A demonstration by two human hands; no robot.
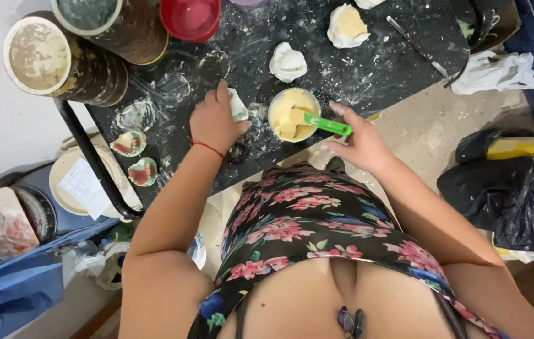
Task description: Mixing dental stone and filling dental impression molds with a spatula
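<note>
- The left hand point(217, 120) is closed over a small whitish lump point(237, 105) on the black table point(399, 63), its fingers wrapped round the piece.
- The right hand point(360, 141) pinches the end of a green-handled tool point(326, 123), whose other end lies in a small round cup point(292, 113) of pale yellow paste, standing between the two hands.
- Beyond the cup lie two more white lumps point(288, 62), one with a yellow top point(347, 26).
- To the left, two small painted shell-like pieces point(135, 157) sit near the table edge.
- At the far-left corner stand two big round tubs point(47, 56), dark-sided with pale rims, and a red bowl point(190, 17).
- Below the table, a white paper slip point(85, 185) rests on a cream round lid; black plastic bags point(512, 194) lie on the floor to the right.
</note>
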